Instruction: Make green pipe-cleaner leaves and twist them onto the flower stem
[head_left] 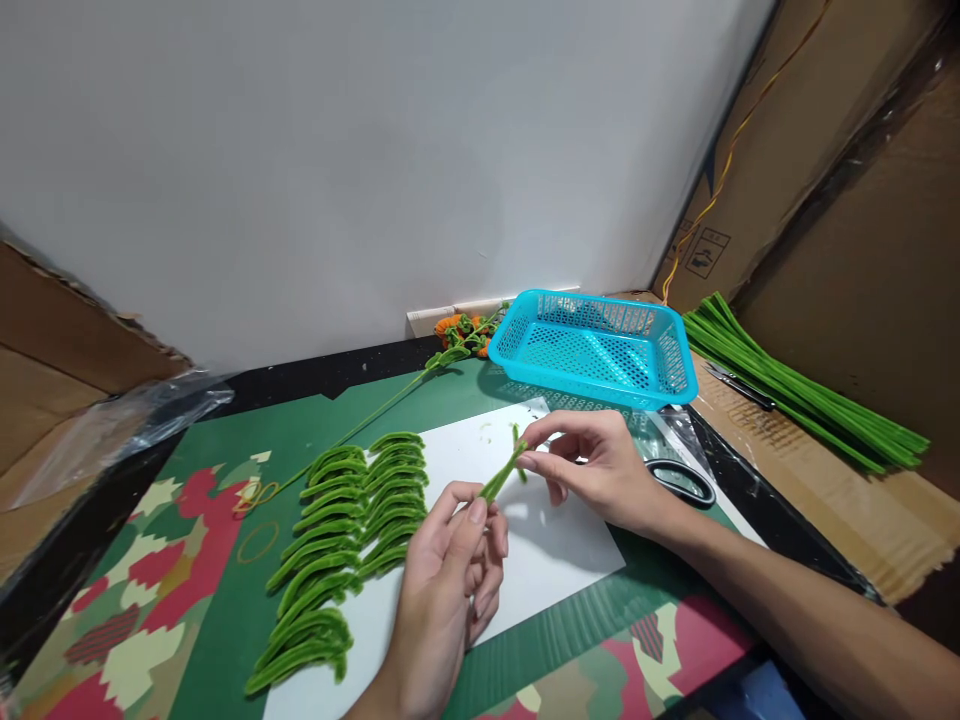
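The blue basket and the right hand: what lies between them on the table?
In the head view, between the blue basket and the right hand lies only the far corner of the white sheet and green mat.

Blue mesh basket at back of the mat, bundle of straight green pipe cleaners on cardboard right of it, black scissors near white sheet.

Left hand and right hand pinch green pipe cleaner above white sheet; bent green pieces alongside.
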